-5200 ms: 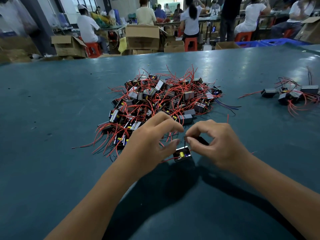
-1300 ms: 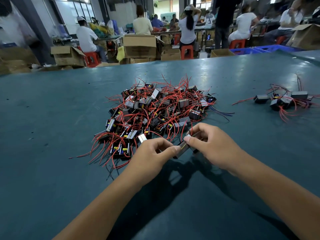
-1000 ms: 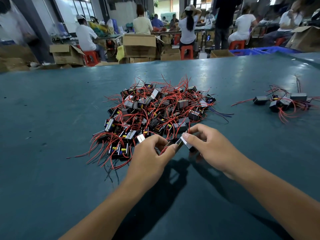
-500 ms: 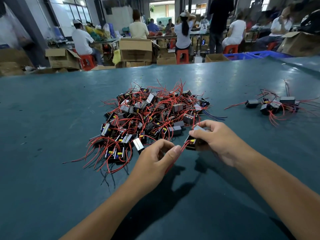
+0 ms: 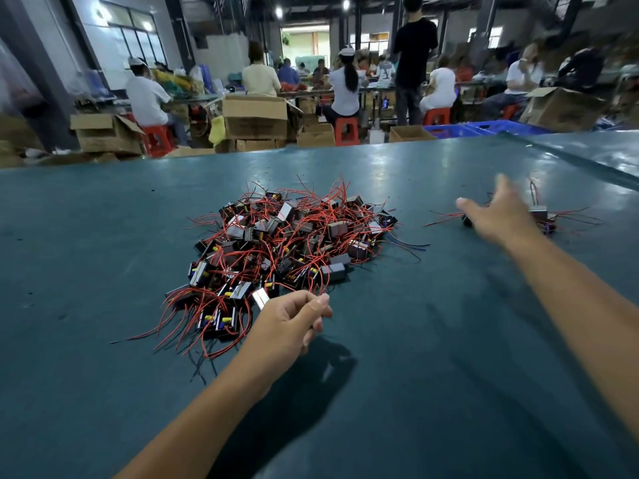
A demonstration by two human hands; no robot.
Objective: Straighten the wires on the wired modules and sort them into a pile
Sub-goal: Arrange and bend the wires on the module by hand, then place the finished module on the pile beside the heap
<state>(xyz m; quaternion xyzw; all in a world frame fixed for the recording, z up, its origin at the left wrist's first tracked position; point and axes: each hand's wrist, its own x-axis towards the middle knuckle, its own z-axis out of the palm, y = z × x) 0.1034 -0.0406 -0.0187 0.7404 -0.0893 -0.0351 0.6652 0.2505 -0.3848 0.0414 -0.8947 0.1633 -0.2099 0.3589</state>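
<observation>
Nearest, low in the head view: bare left hand (image 5: pixel 294 318), fingers loosely curled, thumb tip against forefinger, nothing visibly held, poised at the near edge of the big tangled heap of small black wired modules with thin red leads (image 5: pixel 287 243). Just beside the knuckles, a silvery-faced module (image 5: pixel 261 298) at the heap's near rim, with loose red wire ends curling close to the thumb. Underneath everything, a wide teal-green worktable (image 5: pixel 397 392), dull and slightly glossy farther back. Further out and to the right, well apart from the heap: bare right hand (image 5: pixel 498 216), blurred, fingers spread and straight, thumb out to the left, gripping nothing, stretched over the small sorted pile of black modules with straightened red wires (image 5: pixel 543 216). Partly hidden behind that hand, one dark module (image 5: pixel 467 221) at the pile's left side; whether the fingers touch the pile, impossible to tell. Beyond the table's far edge: open brown cardboard boxes (image 5: pixel 256 115), red plastic stools (image 5: pixel 346 131), a blue plastic crate (image 5: pixel 463 129), and several seated workers in pale shirts (image 5: pixel 147 95) at long benches, one standing figure in black (image 5: pixel 413 60) among them.
</observation>
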